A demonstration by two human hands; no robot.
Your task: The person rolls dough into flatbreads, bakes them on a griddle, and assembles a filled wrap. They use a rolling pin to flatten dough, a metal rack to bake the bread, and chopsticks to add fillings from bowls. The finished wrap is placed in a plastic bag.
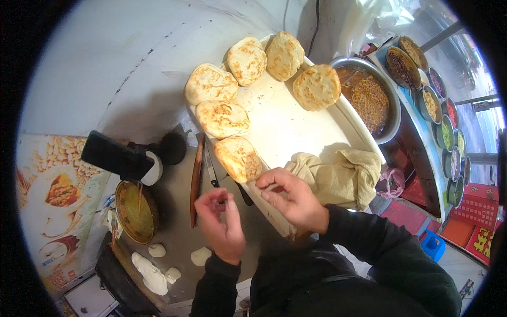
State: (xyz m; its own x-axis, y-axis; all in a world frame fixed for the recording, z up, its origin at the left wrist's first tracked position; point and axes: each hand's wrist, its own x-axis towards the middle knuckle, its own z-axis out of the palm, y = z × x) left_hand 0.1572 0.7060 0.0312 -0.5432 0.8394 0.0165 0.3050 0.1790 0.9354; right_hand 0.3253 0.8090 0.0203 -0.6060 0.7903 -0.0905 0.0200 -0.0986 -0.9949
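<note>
Several browned flatbreads rest along the rim of a white tray, among them one flatbread (239, 159) at its near left corner. My right hand (295, 200) is over the tray's near edge, just beside that bread. Its fingers are bent with a gap to the thumb, and I see nothing held. To the left, above the grey worktop (180, 216), my left hand (222, 224) is raised, fingers curled and thumb apart, with nothing visible in it. A crumpled beige cloth (336, 176) lies in the near right part of the white tray (277, 130).
Left on the worktop are a wooden rolling pin (197, 178), a knife (210, 164), a bowl of yellowish liquid (136, 212) and dough pieces (152, 273). A phone on a stand (115, 156) rises there. Right stand a metal basin of brown food (366, 101) and several topping bowls (445, 132).
</note>
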